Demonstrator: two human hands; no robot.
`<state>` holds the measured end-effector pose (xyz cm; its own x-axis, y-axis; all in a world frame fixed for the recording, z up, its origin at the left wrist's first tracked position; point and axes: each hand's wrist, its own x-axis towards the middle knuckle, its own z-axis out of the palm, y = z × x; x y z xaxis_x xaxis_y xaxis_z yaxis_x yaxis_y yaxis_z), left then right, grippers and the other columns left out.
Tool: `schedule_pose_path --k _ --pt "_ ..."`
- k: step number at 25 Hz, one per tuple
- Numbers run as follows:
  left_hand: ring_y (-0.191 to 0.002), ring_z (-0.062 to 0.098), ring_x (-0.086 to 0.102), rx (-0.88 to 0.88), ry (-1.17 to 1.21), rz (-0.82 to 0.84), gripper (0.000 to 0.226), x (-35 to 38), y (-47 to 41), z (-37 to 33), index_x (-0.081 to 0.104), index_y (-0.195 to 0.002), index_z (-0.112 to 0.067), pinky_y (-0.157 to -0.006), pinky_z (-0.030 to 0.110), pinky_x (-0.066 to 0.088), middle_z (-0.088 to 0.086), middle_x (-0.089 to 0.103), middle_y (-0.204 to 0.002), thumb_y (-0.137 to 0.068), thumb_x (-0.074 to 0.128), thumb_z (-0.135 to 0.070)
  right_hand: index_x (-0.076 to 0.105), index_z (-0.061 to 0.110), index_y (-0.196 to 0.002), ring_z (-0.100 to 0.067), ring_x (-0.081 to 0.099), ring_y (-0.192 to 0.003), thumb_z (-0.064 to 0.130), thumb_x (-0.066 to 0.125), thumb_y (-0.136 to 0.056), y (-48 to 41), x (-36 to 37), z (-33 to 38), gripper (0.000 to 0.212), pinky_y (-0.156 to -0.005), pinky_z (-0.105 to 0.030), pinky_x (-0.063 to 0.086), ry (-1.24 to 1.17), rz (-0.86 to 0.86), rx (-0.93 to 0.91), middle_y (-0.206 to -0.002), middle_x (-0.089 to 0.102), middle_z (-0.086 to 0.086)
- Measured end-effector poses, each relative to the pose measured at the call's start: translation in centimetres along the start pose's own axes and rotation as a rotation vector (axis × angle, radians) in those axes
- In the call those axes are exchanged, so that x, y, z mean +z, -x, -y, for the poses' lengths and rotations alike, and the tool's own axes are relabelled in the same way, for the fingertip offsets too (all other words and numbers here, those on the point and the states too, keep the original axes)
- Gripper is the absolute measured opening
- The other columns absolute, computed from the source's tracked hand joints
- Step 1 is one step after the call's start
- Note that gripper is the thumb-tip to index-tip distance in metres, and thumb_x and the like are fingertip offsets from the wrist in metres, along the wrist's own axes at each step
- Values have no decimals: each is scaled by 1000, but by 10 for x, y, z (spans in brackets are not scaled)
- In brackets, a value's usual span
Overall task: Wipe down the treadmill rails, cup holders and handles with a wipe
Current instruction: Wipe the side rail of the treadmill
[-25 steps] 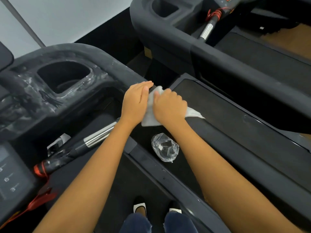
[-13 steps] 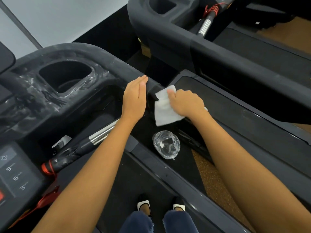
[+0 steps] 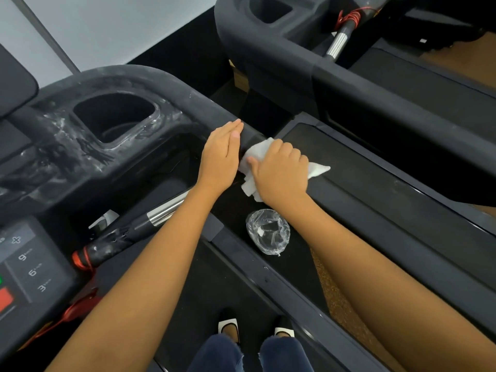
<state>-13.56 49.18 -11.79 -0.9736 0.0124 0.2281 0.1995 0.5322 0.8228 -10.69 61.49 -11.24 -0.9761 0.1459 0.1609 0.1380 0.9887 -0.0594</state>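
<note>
Head camera looks down at both bare arms reaching forward over a treadmill. The left hand point(image 3: 220, 159) is flat, with straight fingers held close together. It rests its edge against the inner side of the dark rail point(image 3: 193, 103). The right hand point(image 3: 280, 174) sits just beside it, fingers curled down, and grips a white wipe point(image 3: 256, 151) pressed on the low end of the rail.

Most of the wipe is under the right hand. Only a crumpled bit by the thumb, a flap below and a corner on the far side stick out. The tips of the right fingers curl out of sight. The part of the rail under the hands is covered. The shiny handle point(image 3: 166, 210) slips under the left forearm, so its end cannot be seen. The button panel point(image 3: 29, 264) is cut off by the left edge.

Up the rail there is open room to the cup holder point(image 3: 115, 116), which has white smears around its rim. A ball of clear plastic wrap point(image 3: 268, 232) lies near the right wrist, not touching it. A second treadmill point(image 3: 349, 76) stands close on the right, with a narrow gap between. Two shoes point(image 3: 228, 324) stand on the belt point(image 3: 204, 291) below.
</note>
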Motion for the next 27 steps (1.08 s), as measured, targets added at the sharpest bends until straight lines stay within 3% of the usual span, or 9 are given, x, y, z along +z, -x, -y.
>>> schedule_pose_path --k 4,10,13,16,20,24,25,27 --pt "-130 8 44 -15 13 14 39 -2 1 -2 53 -135 -12 -113 30 33 1 54 -138 -103 33 -22 50 6 -109 -22 59 -89 32 42 -97 -29 -2 40 29 -75 -32 41 -70 29 -130 -101 61 -8" --pt "-141 14 30 -27 -148 12 44 15 8 -16 45 -142 -11 -116 25 20 4 41 -149 -104 27 -26 50 6 -109 -22 56 -88 59 50 -87 27 3 -35 57 -80 -33 44 88 -38 -82 -97 57 -7" --pt "-144 17 22 24 -260 58 44 30 20 -26 42 -143 -8 -119 29 9 7 35 -153 -105 26 -24 50 5 -105 -23 57 -86 48 43 -91 29 -4 -31 45 -80 -34 44 106 -11 4 -96 58 -9" --pt "-145 16 22 41 -269 37 43 36 27 -28 41 -142 -6 -121 31 9 8 36 -152 -104 29 -21 49 6 -107 -22 58 -89 31 41 -96 9 -5 -15 29 -78 -31 41 42 54 -96 -101 60 -9" --pt "-145 13 21 26 -246 11 43 37 41 -29 41 -143 -9 -118 24 12 4 35 -153 -104 32 -23 48 7 -107 -22 59 -90 51 46 -94 44 -26 -73 45 -72 -30 38 46 132 -133 -100 59 -7" --pt "-144 13 23 -31 -188 -54 43 42 53 -35 44 -142 -10 -113 19 13 2 38 -151 -104 32 -25 49 3 -114 -31 58 -100 40 27 -102 87 -60 -163 45 -78 -39 43 -15 393 -23 -110 58 -13" --pt "-144 13 23 -42 -182 -68 42 43 54 -37 44 -142 -10 -113 20 14 2 39 -151 -104 32 -25 49 3 -113 -32 57 -99 40 25 -103 89 -59 -165 46 -78 -40 43 1 400 -7 -108 58 -13" --pt "-144 13 23 -53 -181 -81 42 46 57 -42 44 -142 -10 -113 20 13 2 38 -151 -104 32 -25 48 2 -110 -32 57 -93 44 27 -101 87 -47 -142 48 -78 -40 41 100 243 -61 -103 57 -14"
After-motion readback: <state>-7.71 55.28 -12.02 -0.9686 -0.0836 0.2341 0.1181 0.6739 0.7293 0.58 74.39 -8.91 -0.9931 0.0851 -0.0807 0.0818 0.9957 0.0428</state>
